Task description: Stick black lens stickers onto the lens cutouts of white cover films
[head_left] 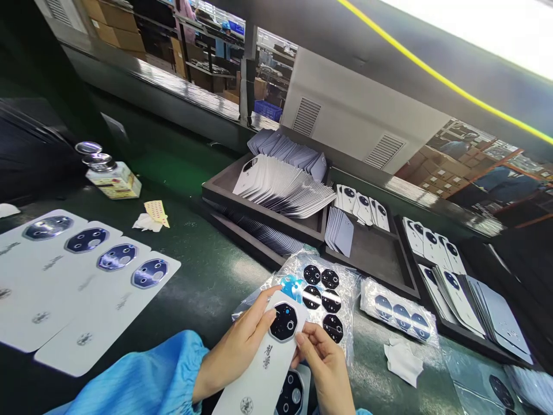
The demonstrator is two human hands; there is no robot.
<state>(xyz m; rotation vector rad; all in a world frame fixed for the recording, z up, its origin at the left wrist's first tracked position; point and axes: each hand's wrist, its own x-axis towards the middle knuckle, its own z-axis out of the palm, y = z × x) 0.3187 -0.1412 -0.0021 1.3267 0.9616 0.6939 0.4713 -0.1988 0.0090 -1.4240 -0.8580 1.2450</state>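
Note:
My left hand (237, 349) holds a white phone back cover (263, 363) by its left edge, near the bottom middle of the view. A black octagonal camera lens piece (284, 322) sits at the cover's top. My right hand (325, 366) pinches the cover's right edge beside that lens piece. A second white cover (292, 395) lies underneath. Just beyond the hands lies a clear plastic sheet (341, 288) carrying several black octagonal lens pieces, with a blue film tab (290, 285) at its left.
Several white covers with lens pieces (86, 276) lie in a row at the left. Dark trays (220, 184) hold stacked covers behind; more covers fill a tray (453, 331) at the right. A small bottle (113, 176), a packet of lens pieces (400, 314) and paper scraps (402, 360) sit on the green table.

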